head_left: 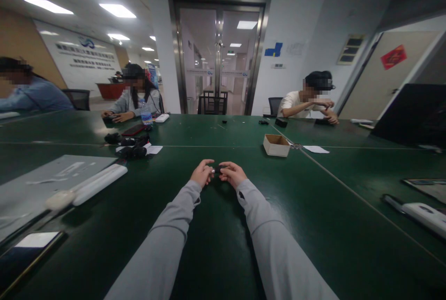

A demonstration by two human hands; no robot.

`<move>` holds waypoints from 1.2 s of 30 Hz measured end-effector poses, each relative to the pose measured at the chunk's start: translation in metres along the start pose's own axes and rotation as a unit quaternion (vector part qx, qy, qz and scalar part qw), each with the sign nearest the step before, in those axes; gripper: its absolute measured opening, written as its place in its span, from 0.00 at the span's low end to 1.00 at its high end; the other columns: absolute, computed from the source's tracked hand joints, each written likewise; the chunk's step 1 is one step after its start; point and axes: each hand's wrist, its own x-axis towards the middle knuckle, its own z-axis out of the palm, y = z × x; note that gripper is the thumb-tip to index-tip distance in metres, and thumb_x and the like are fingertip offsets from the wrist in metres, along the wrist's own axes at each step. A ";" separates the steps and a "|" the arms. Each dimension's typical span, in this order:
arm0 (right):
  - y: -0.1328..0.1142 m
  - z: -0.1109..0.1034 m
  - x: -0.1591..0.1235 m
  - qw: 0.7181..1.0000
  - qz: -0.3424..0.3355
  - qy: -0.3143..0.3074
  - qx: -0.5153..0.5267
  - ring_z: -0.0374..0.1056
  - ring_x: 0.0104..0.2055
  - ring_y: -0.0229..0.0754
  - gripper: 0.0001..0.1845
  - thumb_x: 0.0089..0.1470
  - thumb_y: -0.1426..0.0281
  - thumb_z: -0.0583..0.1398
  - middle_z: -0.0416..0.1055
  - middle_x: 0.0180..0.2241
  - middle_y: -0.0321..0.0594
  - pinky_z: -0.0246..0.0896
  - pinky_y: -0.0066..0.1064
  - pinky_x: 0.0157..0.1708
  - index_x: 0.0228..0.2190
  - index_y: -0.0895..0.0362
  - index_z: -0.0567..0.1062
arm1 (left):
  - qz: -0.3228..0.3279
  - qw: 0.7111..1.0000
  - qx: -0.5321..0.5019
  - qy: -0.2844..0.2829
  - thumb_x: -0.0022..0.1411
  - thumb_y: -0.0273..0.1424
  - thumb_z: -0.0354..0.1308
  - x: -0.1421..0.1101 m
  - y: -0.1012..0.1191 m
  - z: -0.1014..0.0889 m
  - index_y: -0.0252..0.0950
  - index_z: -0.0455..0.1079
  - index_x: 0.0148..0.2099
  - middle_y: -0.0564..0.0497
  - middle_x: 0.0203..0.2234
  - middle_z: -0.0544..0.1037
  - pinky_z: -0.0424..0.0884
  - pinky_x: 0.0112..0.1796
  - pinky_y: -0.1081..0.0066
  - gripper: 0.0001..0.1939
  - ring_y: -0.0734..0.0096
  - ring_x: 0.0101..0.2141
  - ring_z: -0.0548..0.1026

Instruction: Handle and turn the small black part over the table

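Observation:
Over the middle of the green table [230, 253], both hands meet at a small dark thing with a silvery end [217, 169]. Its exact kind is too small to make out. My left hand [202, 173] pinches the silvery end, index finger extended above it. The black part sits between the thumb and fingers of my right hand [234, 173], which is closed round it. Fingertips hide much of the piece. To the right and farther off stands a shallow open cardboard box [275, 150], apart from both hands.
At left lie a grey board [83, 163], a white bar-like object [101, 184] and a phone [31, 258]. Black items [134, 151] and a water bottle [145, 116] stand beyond. A power strip [425, 216] is at right. Several people sit across the table.

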 end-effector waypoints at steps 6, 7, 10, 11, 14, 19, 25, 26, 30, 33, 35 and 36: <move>0.000 0.000 0.000 1.000 0.001 0.006 0.005 0.66 0.19 0.35 0.13 0.35 0.78 0.64 0.67 0.17 0.35 0.63 0.21 0.17 0.29 0.60 0.71 | 0.001 1.000 0.006 0.001 0.53 0.29 0.48 0.000 0.000 0.000 0.35 0.59 0.47 0.57 0.20 0.65 0.56 0.12 0.82 0.17 0.83 0.13 0.61; 0.000 0.001 0.000 1.000 0.001 0.006 0.006 0.66 0.19 0.35 0.13 0.35 0.78 0.64 0.67 0.17 0.35 0.63 0.21 0.17 0.29 0.60 0.71 | -0.004 1.000 0.010 -0.001 0.54 0.29 0.47 0.001 0.000 0.000 0.35 0.59 0.47 0.58 0.19 0.64 0.56 0.12 0.82 0.17 0.83 0.13 0.61; 0.000 0.001 0.000 1.000 0.002 0.007 0.008 0.66 0.19 0.35 0.13 0.35 0.78 0.64 0.67 0.17 0.35 0.63 0.21 0.17 0.29 0.60 0.72 | 0.002 1.000 0.011 0.004 0.53 0.30 0.48 0.000 0.000 0.000 0.35 0.60 0.47 0.57 0.20 0.64 0.56 0.12 0.82 0.17 0.83 0.14 0.61; 0.000 0.001 0.000 1.000 0.002 0.007 0.009 0.66 0.19 0.35 0.13 0.35 0.78 0.64 0.67 0.16 0.35 0.63 0.21 0.17 0.29 0.60 0.72 | 0.007 1.000 0.010 0.007 0.52 0.30 0.49 0.000 0.000 0.000 0.36 0.59 0.47 0.57 0.21 0.65 0.57 0.12 0.82 0.18 0.83 0.14 0.61; -0.001 0.001 0.000 1.000 0.003 0.006 0.007 0.66 0.19 0.35 0.13 0.35 0.78 0.63 0.67 0.16 0.35 0.63 0.21 0.17 0.29 0.60 0.72 | -0.001 1.000 0.010 0.003 0.53 0.30 0.49 0.000 0.000 0.000 0.35 0.60 0.47 0.58 0.19 0.64 0.56 0.12 0.81 0.18 0.82 0.13 0.60; 0.000 0.000 0.000 1.000 0.003 0.006 0.011 0.66 0.19 0.35 0.13 0.35 0.78 0.64 0.67 0.16 0.36 0.63 0.21 0.17 0.29 0.60 0.72 | 0.002 1.000 0.003 0.003 0.51 0.27 0.47 0.000 0.001 0.000 0.35 0.60 0.47 0.57 0.20 0.66 0.56 0.12 0.81 0.18 0.82 0.13 0.61; 0.002 -0.001 0.001 1.000 -0.001 0.007 0.009 0.66 0.18 0.35 0.14 0.33 0.76 0.65 0.67 0.16 0.34 0.63 0.22 0.16 0.28 0.60 0.72 | -0.011 1.000 -0.005 -0.004 0.52 0.29 0.46 0.001 -0.001 -0.001 0.35 0.62 0.45 0.57 0.18 0.66 0.56 0.13 0.81 0.16 0.81 0.13 0.61; 0.002 0.000 0.001 1.000 -0.001 0.008 0.009 0.66 0.18 0.35 0.14 0.33 0.76 0.65 0.67 0.16 0.34 0.63 0.22 0.16 0.28 0.60 0.72 | -0.012 1.000 -0.005 -0.005 0.51 0.28 0.47 0.002 -0.001 -0.001 0.35 0.62 0.45 0.57 0.18 0.66 0.56 0.13 0.81 0.16 0.82 0.13 0.61; 0.002 -0.001 0.001 1.000 -0.002 0.001 0.013 0.66 0.18 0.35 0.14 0.33 0.76 0.66 0.67 0.17 0.34 0.63 0.22 0.16 0.28 0.59 0.72 | -0.019 1.000 0.001 -0.012 0.53 0.30 0.45 0.003 -0.001 -0.002 0.34 0.64 0.43 0.57 0.15 0.65 0.55 0.13 0.82 0.15 0.82 0.13 0.60; 0.002 -0.001 0.001 1.000 0.000 0.003 0.015 0.66 0.19 0.35 0.14 0.33 0.76 0.66 0.67 0.17 0.34 0.63 0.22 0.17 0.28 0.60 0.72 | -0.017 1.000 0.004 -0.015 0.52 0.31 0.47 0.003 -0.001 -0.002 0.35 0.64 0.43 0.57 0.16 0.65 0.55 0.13 0.82 0.15 0.82 0.13 0.61; 0.002 -0.001 0.002 1.000 0.002 0.005 0.013 0.66 0.18 0.35 0.14 0.33 0.76 0.66 0.67 0.17 0.34 0.63 0.22 0.16 0.28 0.60 0.72 | -0.008 1.000 0.010 -0.017 0.51 0.31 0.48 0.002 -0.001 -0.002 0.34 0.64 0.43 0.57 0.16 0.65 0.53 0.13 0.82 0.15 0.82 0.13 0.60; 0.002 -0.001 0.002 1.000 0.003 0.006 0.013 0.66 0.18 0.35 0.14 0.33 0.76 0.66 0.67 0.16 0.34 0.63 0.22 0.16 0.28 0.60 0.72 | -0.001 1.000 0.012 -0.017 0.52 0.32 0.48 0.002 -0.001 -0.002 0.34 0.64 0.43 0.58 0.15 0.64 0.53 0.12 0.82 0.15 0.82 0.12 0.59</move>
